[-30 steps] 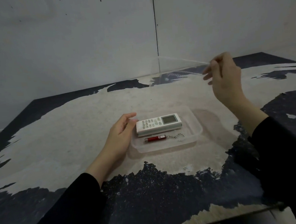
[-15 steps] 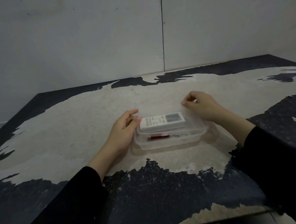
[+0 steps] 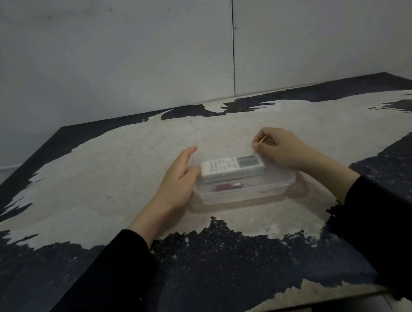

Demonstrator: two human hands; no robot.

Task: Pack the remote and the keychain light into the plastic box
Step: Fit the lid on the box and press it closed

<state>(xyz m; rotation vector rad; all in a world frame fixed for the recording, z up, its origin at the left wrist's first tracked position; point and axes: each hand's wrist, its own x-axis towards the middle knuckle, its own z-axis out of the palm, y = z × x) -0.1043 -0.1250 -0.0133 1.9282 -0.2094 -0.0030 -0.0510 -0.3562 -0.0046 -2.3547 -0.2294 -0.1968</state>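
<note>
Starting on the left, a black sleeve runs up across the dark speckled part of the counter to the left hand, which sits flat against the left end of the plastic box, fingers mostly straight and loosely spread, thumb side touching the box wall, so that grip is open and just bracing, not wrapped around anything. Moving along, the box is a clear shallow tub sitting on the pale worn patch of the counter, pretty much dead center. Inside it the remote lies lengthwise toward the far side, white with rows of grey buttons and a little screen at its right end. Just in front of it, on the near side of the box, is the keychain light, a small dark red tube lying parallel to the remote, with its thin chain trailing off to the right; the chain is faint through the plastic. A clear lid lies on top of the box, hard to make out except at the rim. Over on the right, the right hand rests on the far right corner with fingers curled and fingertips pinched down on the lid edge. Its black sleeve fills the right side. Grey wall panels behind.
</note>
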